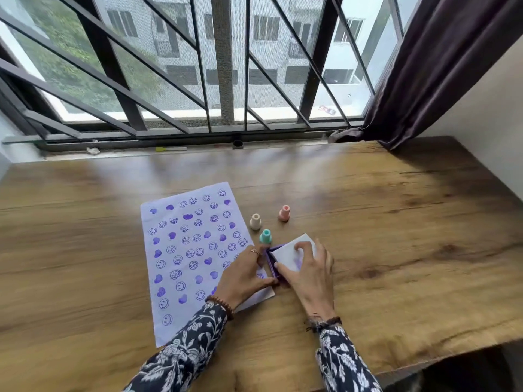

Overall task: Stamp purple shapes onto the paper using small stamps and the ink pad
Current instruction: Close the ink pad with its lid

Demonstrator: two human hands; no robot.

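A white paper (pixel 195 250) covered with several purple hearts and smiley faces lies on the wooden table (pixel 396 222). Right of it stand three small stamps: a cream stamp (pixel 255 221), a pink stamp (pixel 284 213) and a teal stamp (pixel 265 237). The purple ink pad (pixel 272 260) sits by the paper's right edge with its white lid (pixel 288 254) tilted over it. My left hand (pixel 243 274) grips the pad's left side. My right hand (pixel 307 271) holds the lid from above, fingers spread across it.
A barred window (pixel 226 66) runs along the table's far edge, with a dark curtain (pixel 438 66) at the right. On the sill lie a yellow-capped pen (pixel 169 149) and a small dark cap (pixel 237 143).
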